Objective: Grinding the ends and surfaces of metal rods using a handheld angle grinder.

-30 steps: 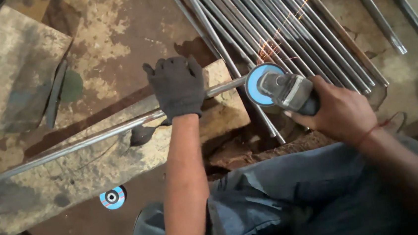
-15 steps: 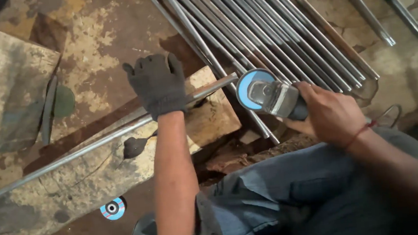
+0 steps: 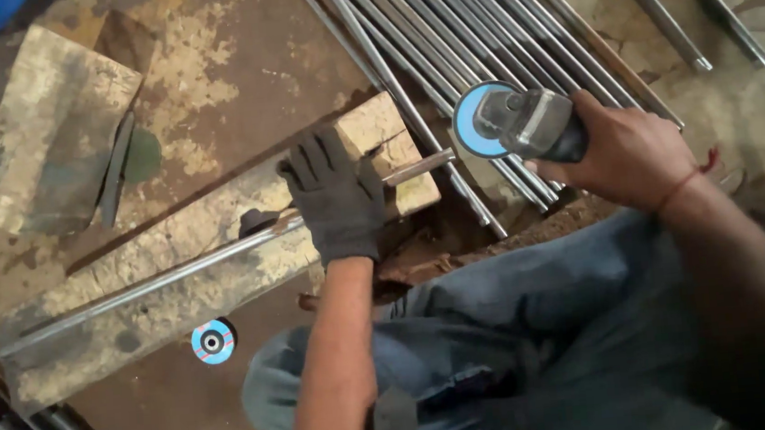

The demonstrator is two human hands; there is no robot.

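On the long, stained wooden block (image 3: 171, 300) that lies aslant across the floor, we press a thin steel rod (image 3: 160, 280) down with our left hand (image 3: 338, 200), which wears a dark work glove and lies flat over the rod, fingers spread toward the far edge of the block. The rod runs along the block from its lower left end up to the right, and its cut tip juts just past the block's right end. Our right hand (image 3: 619, 153) is bare and closed tight around the grey body of an angle grinder (image 3: 530, 124); a thin red thread circles that wrist. The grinder's blue disc (image 3: 477, 123) stands just beside the rod's tip, though we cannot tell whether the two touch. Behind the grinder a bundle of long steel rods (image 3: 442, 46) lies side by side on the floor, running away to the upper left, with two more rods (image 3: 685, 9) apart at the upper right. Below the block a small spare blue disc (image 3: 212, 341) lies flat on the floor. Well apart at the upper left sits a second worn wooden block (image 3: 44, 132). Our knees in blue-grey trousers (image 3: 519, 332) fill the lower right
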